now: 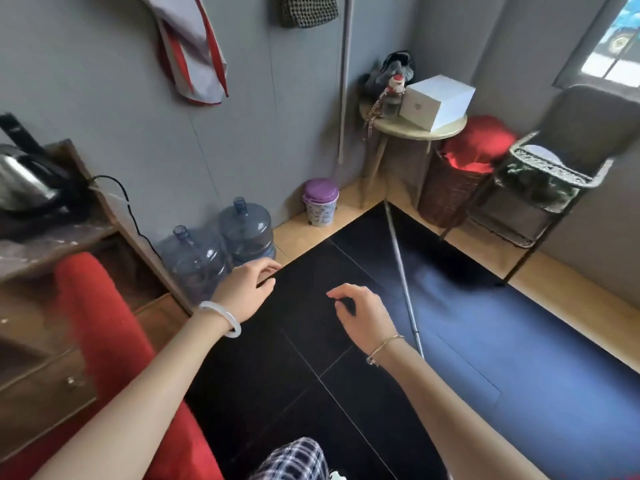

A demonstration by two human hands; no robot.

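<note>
My left hand (247,289) reaches forward over the dark floor mat (301,375), fingers loosely curled, holding nothing; a white bangle circles its wrist. My right hand (363,315) hovers beside it with fingers loosely bent down, also holding nothing, a thin gold bracelet on the wrist. A thin metal pole (401,268) lies slanted across the mat just right of my right hand, apart from it.
Two blue water jugs (221,244) stand by the grey wall, a purple-lidded bin (320,202) beyond them. A round side table (412,129) carries a white box (436,100). A basket with red cloth (464,168), a folding chair (554,168), a red sofa arm (104,341) and a wooden cabinet with a kettle (20,178) surround the mat.
</note>
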